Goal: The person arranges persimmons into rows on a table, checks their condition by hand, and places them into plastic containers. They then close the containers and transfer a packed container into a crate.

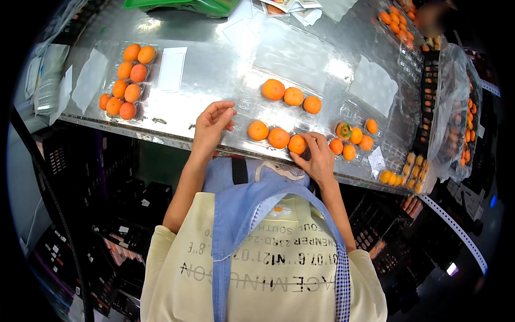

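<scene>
My right hand point(318, 155) has its thumb and fingers around an orange persimmon point(297, 144), the rightmost of three in the near row of a clear plastic tray point(245, 104). Three more persimmons point(293, 96) lie in that tray's far row. My left hand point(217, 122) is raised at the tray's left end, fingers curled and apart, holding nothing. Right of my right hand, another clear tray holds several smaller orange fruits point(356, 135), one with its green calyx up.
At the left, a clear tray of several persimmons point(132, 92) stands beside a white card point(172, 69). A green bag point(189, 6) lies at the back. Fruit packs point(414, 173) and plastic-covered crates point(450, 108) stand at the right. The metal table's edge point(161, 139) runs before me.
</scene>
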Demonstrator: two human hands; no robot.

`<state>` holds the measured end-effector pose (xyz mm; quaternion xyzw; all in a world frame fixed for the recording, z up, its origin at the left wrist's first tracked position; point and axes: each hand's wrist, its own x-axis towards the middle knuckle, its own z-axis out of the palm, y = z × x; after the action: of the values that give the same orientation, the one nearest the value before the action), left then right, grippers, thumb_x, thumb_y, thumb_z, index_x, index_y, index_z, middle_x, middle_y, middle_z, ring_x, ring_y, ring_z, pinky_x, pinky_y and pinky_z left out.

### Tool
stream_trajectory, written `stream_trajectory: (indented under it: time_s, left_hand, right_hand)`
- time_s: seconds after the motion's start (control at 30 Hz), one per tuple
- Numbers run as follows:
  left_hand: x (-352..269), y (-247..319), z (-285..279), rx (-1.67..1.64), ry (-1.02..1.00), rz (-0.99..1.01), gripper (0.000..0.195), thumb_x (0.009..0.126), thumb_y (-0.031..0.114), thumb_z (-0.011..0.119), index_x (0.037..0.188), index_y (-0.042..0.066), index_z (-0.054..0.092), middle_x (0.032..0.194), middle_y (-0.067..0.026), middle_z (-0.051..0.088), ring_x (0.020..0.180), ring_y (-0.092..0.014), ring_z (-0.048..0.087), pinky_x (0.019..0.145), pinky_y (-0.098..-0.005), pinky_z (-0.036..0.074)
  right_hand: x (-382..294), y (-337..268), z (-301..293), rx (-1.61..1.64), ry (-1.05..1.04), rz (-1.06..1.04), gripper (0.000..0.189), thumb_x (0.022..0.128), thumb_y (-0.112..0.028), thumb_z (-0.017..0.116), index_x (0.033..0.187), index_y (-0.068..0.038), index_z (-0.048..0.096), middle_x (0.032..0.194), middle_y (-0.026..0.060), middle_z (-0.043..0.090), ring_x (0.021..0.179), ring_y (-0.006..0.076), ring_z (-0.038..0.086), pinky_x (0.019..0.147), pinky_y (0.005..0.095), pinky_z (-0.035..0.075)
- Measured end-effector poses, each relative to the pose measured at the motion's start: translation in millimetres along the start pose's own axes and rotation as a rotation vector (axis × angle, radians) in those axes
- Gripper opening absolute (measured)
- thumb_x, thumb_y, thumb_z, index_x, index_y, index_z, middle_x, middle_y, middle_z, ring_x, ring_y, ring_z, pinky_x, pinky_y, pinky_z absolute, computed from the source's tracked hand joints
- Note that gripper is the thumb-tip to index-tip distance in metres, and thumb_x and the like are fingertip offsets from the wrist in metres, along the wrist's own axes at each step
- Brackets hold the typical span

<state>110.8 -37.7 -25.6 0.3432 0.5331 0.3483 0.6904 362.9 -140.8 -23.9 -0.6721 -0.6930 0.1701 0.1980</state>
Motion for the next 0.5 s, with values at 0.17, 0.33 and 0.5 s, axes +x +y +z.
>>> stream_trajectory:
  time_s: [0.17,0.33,0.5]
  left_hand:
    - [-1,-5,4,-0.002,0.0,-0.009,0.02,0.084,0.013,0.056,0.102,0.005,0.056,0.086,-0.0031,0.059,0.068,-0.006,0.052,0.064,-0.0203,0.044]
    - [-2,-5,10,0.01,-0.039,-0.009,0.02,0.084,0.013,0.056,0.102,0.005,0.056,0.086,-0.0035,0.059,0.069,-0.006,0.052,0.063,-0.0205,0.045]
    - [-4,-8,13,0.029,-0.055,-0.01,0.02,0.083,0.012,0.056,0.101,0.004,0.056,0.085,-0.0036,0.059,0.069,-0.007,0.052,0.063,-0.0205,0.045]
  right_hand:
    - [15,-15,-12,0.004,0.029,-0.027,0.051,0.056,-0.029,0.076,0.1,-0.008,0.058,0.096,0.0075,0.053,0.081,0.0225,0.054,0.065,0.0317,0.046]
    - [34,-35,5,-0.046,-0.021,-0.148,0.053,0.053,-0.03,0.075,0.098,-0.008,0.059,0.094,0.0047,0.054,0.079,0.0211,0.05,0.067,0.0319,0.039]
    - [38,-32,7,-0.066,-0.071,-0.188,0.049,0.054,-0.028,0.076,0.096,-0.008,0.059,0.093,0.0049,0.056,0.081,0.0222,0.05,0.071,0.0322,0.036]
